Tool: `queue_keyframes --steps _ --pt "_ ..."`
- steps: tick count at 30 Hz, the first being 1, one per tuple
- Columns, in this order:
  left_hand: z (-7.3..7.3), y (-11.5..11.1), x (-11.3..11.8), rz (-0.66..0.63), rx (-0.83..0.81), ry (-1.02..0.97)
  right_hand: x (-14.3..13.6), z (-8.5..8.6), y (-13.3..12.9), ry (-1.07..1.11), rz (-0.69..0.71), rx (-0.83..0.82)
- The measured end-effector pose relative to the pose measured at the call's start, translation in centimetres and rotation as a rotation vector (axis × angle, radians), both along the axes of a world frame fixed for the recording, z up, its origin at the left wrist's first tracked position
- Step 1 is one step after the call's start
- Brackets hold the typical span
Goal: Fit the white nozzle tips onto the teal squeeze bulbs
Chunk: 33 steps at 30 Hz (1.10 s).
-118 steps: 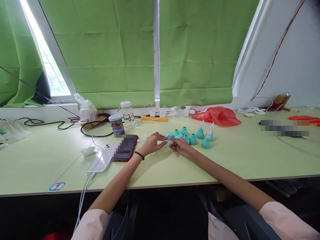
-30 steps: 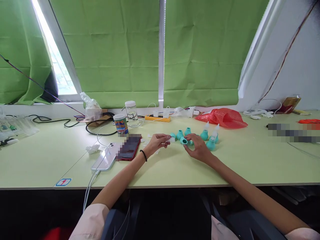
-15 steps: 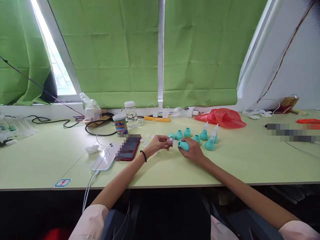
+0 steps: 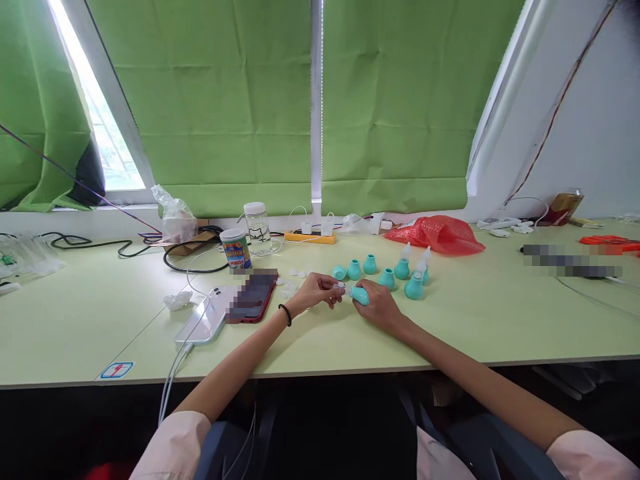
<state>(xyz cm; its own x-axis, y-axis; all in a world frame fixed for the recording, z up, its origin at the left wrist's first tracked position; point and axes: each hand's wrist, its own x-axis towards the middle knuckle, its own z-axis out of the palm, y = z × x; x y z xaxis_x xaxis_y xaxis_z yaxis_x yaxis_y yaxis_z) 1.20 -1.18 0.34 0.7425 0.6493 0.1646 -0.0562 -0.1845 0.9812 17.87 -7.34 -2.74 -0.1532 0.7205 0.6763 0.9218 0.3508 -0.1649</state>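
Note:
Near the middle of the table, my right hand [image 4: 379, 305] is wrapped round a teal rubber bulb [image 4: 360, 295], its narrow end pointing left. My left hand [image 4: 318, 292] pinches a small clear plastic piece [image 4: 341, 287] against the bulb's narrow end. Several teal bulbs stand behind and right of my hands, such as one without a tip [image 4: 370, 264] and one with a clear pointed tip [image 4: 414, 287]. Small clear and white pieces [image 4: 289, 290] lie just left of my left hand.
Left of my hands lie a dark phone with a red edge [image 4: 254, 297] and a white phone [image 4: 207, 317] with cables. Behind are a patterned can [image 4: 235, 249], a lidded jar [image 4: 258, 230], an orange power strip [image 4: 310, 238] and red bubble wrap [image 4: 435, 235].
The bulb in my right hand and the clear piece in my left hand have come together. The whole view has shifted slightly.

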Motion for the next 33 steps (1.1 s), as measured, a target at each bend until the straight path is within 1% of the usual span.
queue_keyframes --steps 4,6,10,14,17,22,24,27,30,33 --pt "-0.3 0.1 -0.2 -0.007 0.081 0.034 0.0 -0.3 0.2 -0.011 -0.014 -0.04" --pt "-0.3 0.0 -0.1 -0.014 0.123 0.045 0.0 -0.3 0.2 0.01 0.009 -0.074" --pt "-0.4 -0.2 0.0 -0.013 0.187 0.041 -0.2 0.1 0.0 0.159 0.088 -0.144" --pt "-0.5 -0.1 0.0 -0.006 0.254 0.069 -0.3 0.4 0.1 0.303 0.153 -0.263" --pt "-0.5 -0.1 0.0 -0.019 0.287 0.093 -0.1 0.6 0.2 0.394 0.22 -0.402" --pt "-0.3 -0.3 0.0 -0.047 0.293 0.084 0.2 1.1 0.0 0.634 0.314 -0.772" --pt "-0.2 -0.4 0.1 -0.052 0.294 0.089 0.2 1.3 -0.2 0.721 0.356 -0.874" --pt "-0.4 -0.5 0.1 -0.054 0.296 0.105 0.1 1.7 -0.5 0.785 0.383 -0.929" --pt "-0.5 -0.5 0.2 -0.057 0.309 0.12 0.0 1.8 -0.5 0.799 0.367 -0.956" --pt "0.0 -0.7 0.3 -0.016 0.343 0.116 0.0 1.7 -0.2 0.846 0.388 -0.929"
